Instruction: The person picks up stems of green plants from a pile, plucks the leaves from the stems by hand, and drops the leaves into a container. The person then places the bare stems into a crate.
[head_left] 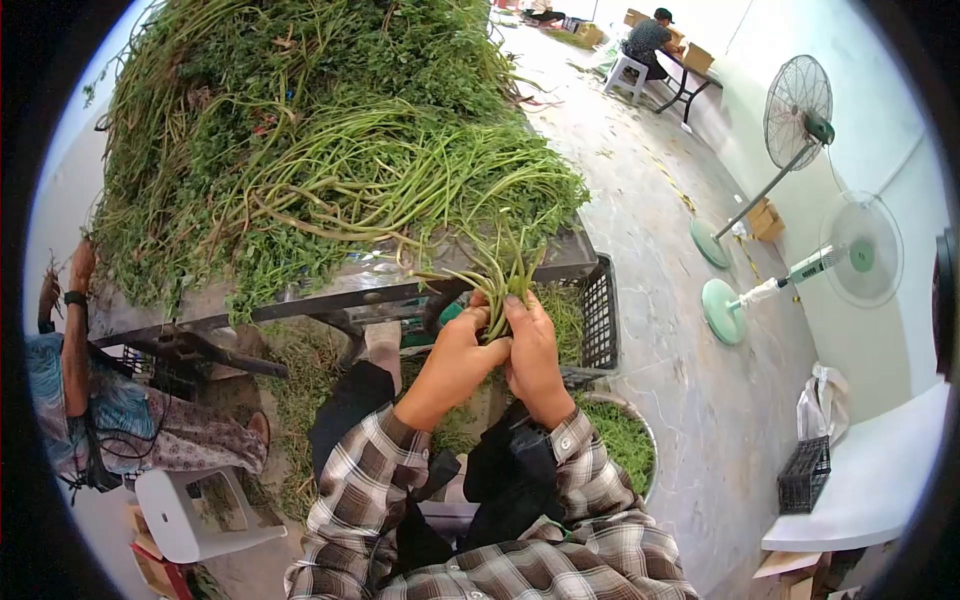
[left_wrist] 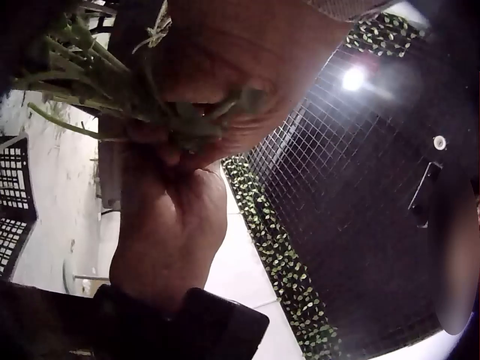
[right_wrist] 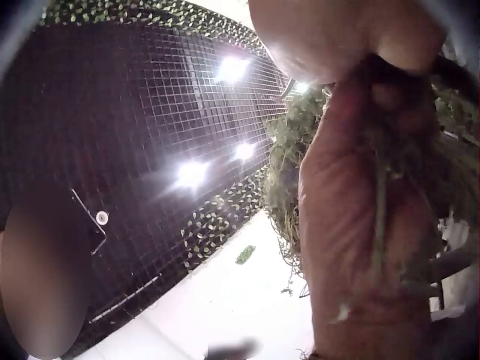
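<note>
In the head view, my left hand and right hand meet in front of the table edge, both gripping one small bunch of green leafy stems. The stems fan out above the fingers, toward the table. Their lower ends are mostly hidden in the hands. The left wrist view shows the same stems sticking out past the fingers, with some leaves against the palm. The right wrist view shows a thin stem lying along a palm. Just beyond the hands, a large heap of the same greens covers the table.
Below the table's metal edge, a black plastic crate holds more greens. A round tub of greens stands by my right leg. Another person's arm is at the left, near a white stool. Two fans stand at the right.
</note>
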